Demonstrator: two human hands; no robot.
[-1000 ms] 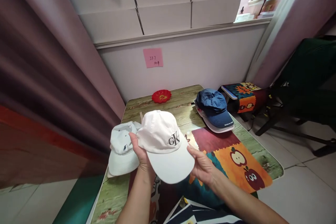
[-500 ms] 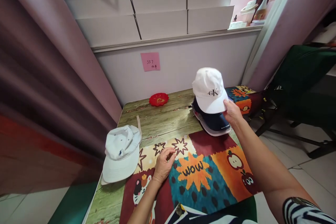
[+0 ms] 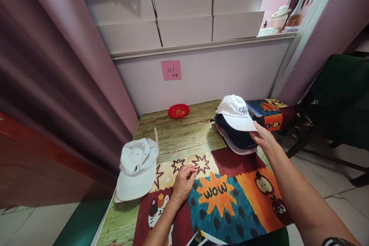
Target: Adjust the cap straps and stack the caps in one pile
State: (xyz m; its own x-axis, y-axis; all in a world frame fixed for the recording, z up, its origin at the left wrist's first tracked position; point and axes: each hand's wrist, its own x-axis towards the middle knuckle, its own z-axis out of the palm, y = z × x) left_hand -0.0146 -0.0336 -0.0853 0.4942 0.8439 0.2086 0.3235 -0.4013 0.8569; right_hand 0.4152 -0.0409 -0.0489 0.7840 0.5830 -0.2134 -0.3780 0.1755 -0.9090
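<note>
- Right hand (image 3: 263, 137) pinches the brim of the white CK-logo baseball cap (image 3: 232, 104) at the table's (image 3: 198, 121) far right; an edge grip probably leaves its crown free to sit over the navy cap (image 3: 238, 136)
- Left hand (image 3: 184, 182), fingers loosely curled, appears to hold nothing; it is over the printed mat (image 3: 230, 159), likely idle
- Counted: one navy cap; at least one pale brim (image 3: 240, 151) under it; one pale polo-logo cap (image 3: 137, 169), left; one red dish (image 3: 178, 111), far

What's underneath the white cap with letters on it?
Under the white cap, whose brim the right hand holds, a dark cap shows, with a pale brim below that. The dark cap's crown is mostly covered, as is whatever lies deeper.
</note>
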